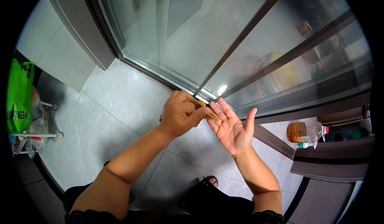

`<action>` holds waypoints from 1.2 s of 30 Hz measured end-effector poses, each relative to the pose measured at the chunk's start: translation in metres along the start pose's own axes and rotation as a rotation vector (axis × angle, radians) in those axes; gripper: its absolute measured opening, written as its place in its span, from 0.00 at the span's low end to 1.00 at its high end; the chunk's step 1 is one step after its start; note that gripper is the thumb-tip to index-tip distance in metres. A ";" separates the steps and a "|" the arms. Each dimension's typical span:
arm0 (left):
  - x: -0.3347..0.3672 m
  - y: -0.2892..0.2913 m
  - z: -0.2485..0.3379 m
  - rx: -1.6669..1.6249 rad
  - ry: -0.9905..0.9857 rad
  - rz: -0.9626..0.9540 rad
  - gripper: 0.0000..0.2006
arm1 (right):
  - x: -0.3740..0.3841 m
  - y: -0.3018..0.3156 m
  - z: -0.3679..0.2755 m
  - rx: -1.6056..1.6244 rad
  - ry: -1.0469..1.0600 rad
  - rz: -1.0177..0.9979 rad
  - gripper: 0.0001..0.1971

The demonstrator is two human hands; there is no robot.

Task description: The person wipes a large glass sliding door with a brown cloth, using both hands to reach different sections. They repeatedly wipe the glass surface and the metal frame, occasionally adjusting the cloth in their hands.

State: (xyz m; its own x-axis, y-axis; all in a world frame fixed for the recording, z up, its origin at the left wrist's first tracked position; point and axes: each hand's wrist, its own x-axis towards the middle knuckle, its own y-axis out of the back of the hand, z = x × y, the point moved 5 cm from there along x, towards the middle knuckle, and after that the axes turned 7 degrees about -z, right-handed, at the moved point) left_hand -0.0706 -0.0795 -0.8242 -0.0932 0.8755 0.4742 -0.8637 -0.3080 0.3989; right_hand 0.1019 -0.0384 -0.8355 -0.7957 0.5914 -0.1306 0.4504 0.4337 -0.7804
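Observation:
My left hand (182,112) is closed round a bunched brown cloth (212,114), and most of the cloth is hidden behind the fingers. A corner of it sticks out past the thumb, reaching the fingertips of my right hand (232,128). That right hand is palm up with its fingers stretched out and the thumb apart. Both hands are in front of a glass door (192,36) with dark frame bars, near its lower edge.
At the left, a bright green bag (19,98) rests on a white wire rack (42,135) with plastic bags. A plastic bottle of amber liquid (298,132) with a red cap stands at the right by dark cabinets (330,170). Grey floor tiles (116,94) lie below.

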 end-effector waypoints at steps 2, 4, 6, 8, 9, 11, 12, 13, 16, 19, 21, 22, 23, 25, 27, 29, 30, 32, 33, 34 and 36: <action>0.001 -0.005 0.008 0.021 0.039 -0.179 0.16 | 0.002 -0.002 0.001 -0.040 -0.010 -0.019 0.55; -0.002 -0.012 0.018 0.101 0.122 -0.305 0.18 | 0.003 0.000 0.004 -0.098 -0.030 -0.025 0.56; -0.002 -0.021 0.026 0.138 0.259 -0.556 0.20 | 0.002 -0.002 0.003 -0.158 -0.040 -0.057 0.57; -0.002 -0.024 0.033 0.058 0.417 -0.677 0.23 | 0.000 -0.002 0.001 -0.223 -0.033 -0.101 0.57; -0.004 -0.026 0.035 0.024 0.497 -0.738 0.25 | -0.001 -0.003 0.000 -0.199 -0.032 -0.109 0.57; -0.006 -0.036 0.031 -0.003 0.479 -0.716 0.24 | -0.003 -0.006 -0.002 -0.149 -0.027 -0.123 0.57; -0.007 -0.041 0.028 -0.008 0.469 -0.692 0.21 | -0.005 -0.005 -0.003 -0.144 -0.031 -0.118 0.56; -0.008 -0.043 0.027 -0.013 0.458 -0.668 0.19 | -0.007 -0.006 -0.005 -0.138 -0.026 -0.118 0.56; -0.006 -0.047 0.032 -0.106 0.402 -0.744 0.14 | -0.013 -0.005 -0.010 -0.110 -0.006 -0.128 0.56; -0.002 -0.048 0.034 -0.221 0.514 -0.851 0.12 | -0.018 -0.002 -0.015 -0.081 0.013 -0.144 0.56; -0.002 -0.051 0.034 -0.212 0.510 -0.871 0.11 | -0.023 -0.003 -0.018 -0.073 0.016 -0.124 0.56; -0.002 -0.051 0.037 -0.217 0.488 -0.869 0.11 | -0.024 -0.003 -0.020 -0.072 0.024 -0.129 0.56; -0.001 -0.052 0.039 -0.222 0.466 -0.867 0.11 | -0.026 -0.003 -0.021 -0.071 0.031 -0.134 0.56; -0.004 -0.058 0.043 -0.069 0.381 -0.736 0.11 | -0.028 -0.004 -0.022 -0.080 0.025 -0.122 0.56; -0.007 -0.068 0.048 0.059 0.306 -0.635 0.11 | -0.032 -0.007 -0.022 -0.095 0.008 -0.086 0.56; -0.007 -0.076 0.053 0.164 0.241 -0.566 0.12 | -0.035 -0.006 -0.020 -0.114 0.016 -0.074 0.56; -0.009 -0.078 0.052 0.184 0.227 -0.566 0.12 | -0.036 -0.005 -0.020 -0.123 0.021 -0.068 0.56; -0.010 -0.082 0.052 0.224 0.198 -0.565 0.11 | -0.038 -0.003 -0.021 -0.069 0.029 -0.102 0.56; -0.008 -0.080 0.051 0.098 0.249 -0.542 0.10 | -0.039 -0.002 -0.022 -0.040 0.034 -0.119 0.56; -0.005 -0.075 0.051 -0.028 0.299 -0.517 0.09 | -0.041 -0.001 -0.024 -0.069 0.037 -0.123 0.56; 0.003 -0.069 0.056 -0.208 0.350 -0.458 0.07 | -0.045 -0.001 -0.026 -0.123 0.041 -0.128 0.55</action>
State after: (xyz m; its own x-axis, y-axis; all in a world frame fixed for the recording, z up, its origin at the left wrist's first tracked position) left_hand 0.0163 -0.0762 -0.8060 0.1835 0.9830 -0.0092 -0.9300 0.1766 0.3224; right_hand 0.1478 -0.0473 -0.8128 -0.8335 0.5524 -0.0079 0.3947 0.5854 -0.7082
